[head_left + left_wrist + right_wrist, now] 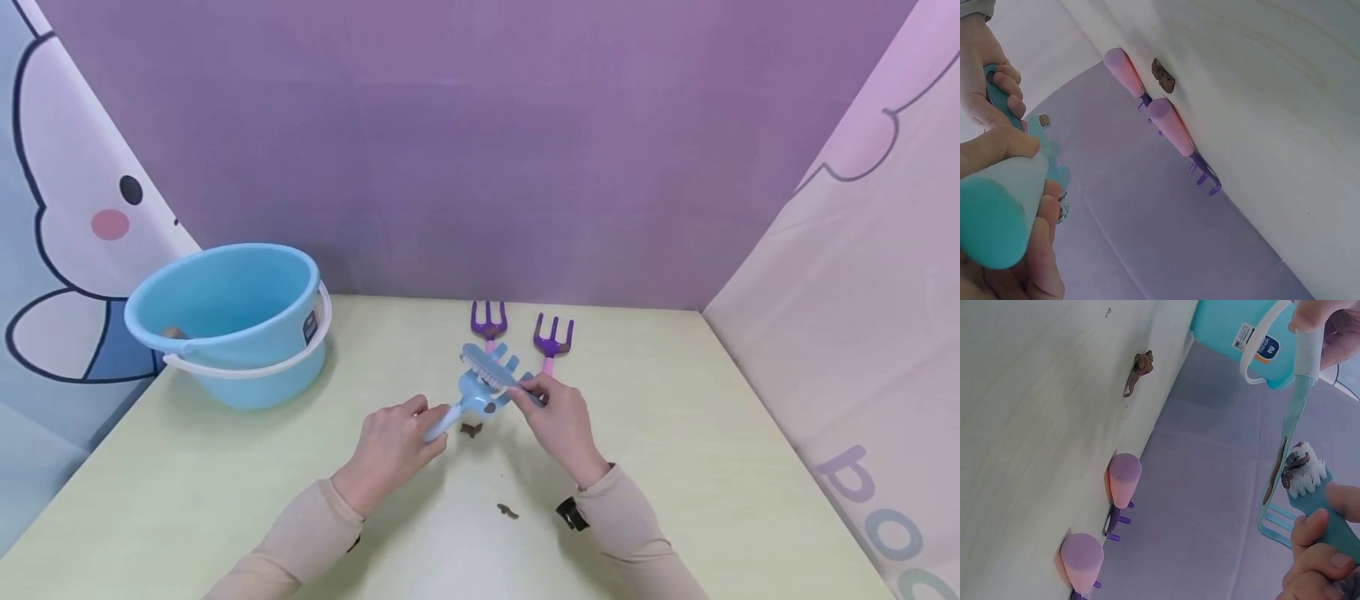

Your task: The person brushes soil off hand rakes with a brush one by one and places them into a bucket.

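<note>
My left hand (pixel 393 446) grips the pale handle of a light blue toy garden fork (pixel 476 392), held above the table. Brown clay-like dirt (pixel 1274 472) sticks to the fork's head. In my right hand (pixel 558 421) is a blue scrub brush (pixel 1325 509), pinched by its handle between thumb and fingers. Its white bristles (pixel 1307 474) face the fork's head, and a brown clump (pixel 1296 465) sits between them. Whether the bristles press on the fork I cannot tell. Below lie brown bits (pixel 471 430) and another brown piece (pixel 507 510) on the table.
Two purple forks with pink handles, one left (pixel 489 321) and one right (pixel 552 337), lie toward the table's back edge. A blue bucket (pixel 258 367) with a white handle stands at the left, something brown (pixel 174 332) inside. Fabric walls (pixel 487 167) enclose the table (pixel 660 433).
</note>
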`<state>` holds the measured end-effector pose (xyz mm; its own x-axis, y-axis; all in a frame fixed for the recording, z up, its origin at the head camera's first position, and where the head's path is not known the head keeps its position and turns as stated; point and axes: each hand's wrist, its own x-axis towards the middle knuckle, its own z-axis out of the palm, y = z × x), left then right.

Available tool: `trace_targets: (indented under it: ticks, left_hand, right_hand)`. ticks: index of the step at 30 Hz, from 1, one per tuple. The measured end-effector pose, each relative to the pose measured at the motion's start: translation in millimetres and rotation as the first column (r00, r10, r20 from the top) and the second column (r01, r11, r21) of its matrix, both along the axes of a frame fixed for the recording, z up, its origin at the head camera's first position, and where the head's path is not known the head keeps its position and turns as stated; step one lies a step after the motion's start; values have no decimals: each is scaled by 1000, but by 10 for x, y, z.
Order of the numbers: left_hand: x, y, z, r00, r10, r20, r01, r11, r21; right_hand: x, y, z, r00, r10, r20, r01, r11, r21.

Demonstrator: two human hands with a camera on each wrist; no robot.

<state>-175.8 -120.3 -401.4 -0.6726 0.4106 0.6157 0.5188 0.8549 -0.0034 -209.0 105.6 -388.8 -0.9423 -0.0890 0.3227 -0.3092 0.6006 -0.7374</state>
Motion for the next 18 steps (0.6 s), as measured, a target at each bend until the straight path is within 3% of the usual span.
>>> trace_targets:
  ticks: [3, 6, 11, 14, 18]
  left_hand:
    - [3, -5, -2, 1000, 13, 22, -13, 1000, 11]
    - [1, -15, 11, 999, 28, 40, -28, 999, 16]
    - [-9, -28, 17, 999, 28, 33, -29, 999, 15]
    - [-12, -31, 8, 999, 31, 28, -31, 999, 13]
    - [-18, -26, 1, 999, 35, 22, -35, 999, 14]
  right_hand:
    - [-6, 5, -24, 998, -24, -58, 26, 998, 50]
    - [-18, 12, -61, 982, -36, -184, 65, 985, 158]
    - [-19, 7, -99, 909, 11, -416, 124, 947, 295]
    - [-22, -2, -103, 877, 40, -478, 132, 937, 322]
    - [-44, -10, -117, 861, 64, -504, 129, 931, 340]
